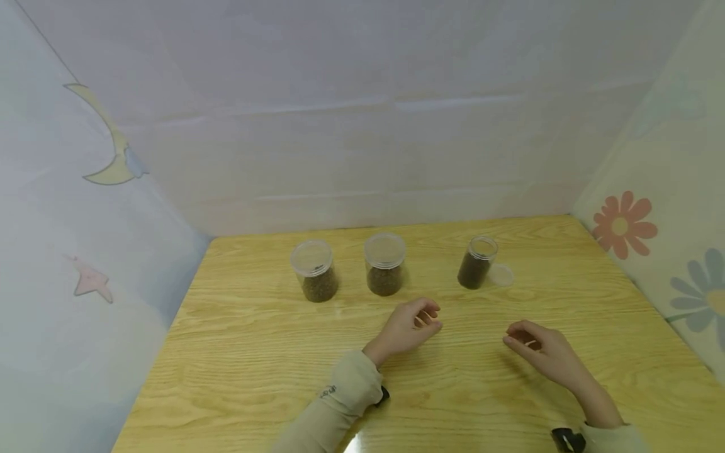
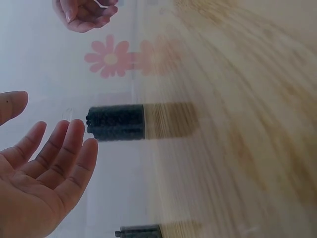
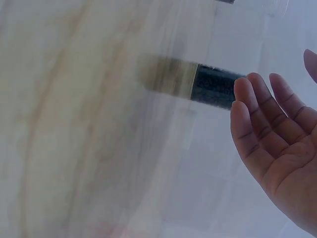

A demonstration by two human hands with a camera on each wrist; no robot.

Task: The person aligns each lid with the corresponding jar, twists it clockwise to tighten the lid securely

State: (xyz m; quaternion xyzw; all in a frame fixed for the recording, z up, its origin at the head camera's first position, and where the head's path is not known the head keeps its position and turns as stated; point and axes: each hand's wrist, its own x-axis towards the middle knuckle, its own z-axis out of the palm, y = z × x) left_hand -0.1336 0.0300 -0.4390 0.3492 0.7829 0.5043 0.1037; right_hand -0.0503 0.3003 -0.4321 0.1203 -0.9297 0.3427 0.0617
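My left hand (image 1: 404, 327) hovers over the table in front of the middle jar, fingers loosely bent and holding nothing. My right hand (image 1: 544, 352) is apart from it on the right, also bare, with relaxed fingers. Two wide clear jars, the left jar (image 1: 319, 283) and the middle jar (image 1: 385, 277), are partly filled with dark brown granules and have clear lids on. Farther right stands a narrower clear jar (image 1: 473, 269) with darker contents and no lid on its rim. A round translucent lid (image 1: 501, 275) lies beside it. Neither hand touches a jar.
The jars stand toward the back of a wood-grain table (image 1: 255, 377). A pale wall sheet (image 1: 362, 157) rises behind it, and side sheets carry a moon (image 1: 116, 148) and flowers (image 1: 620, 225). Dark bands (image 1: 568, 440) sit at the wrists.
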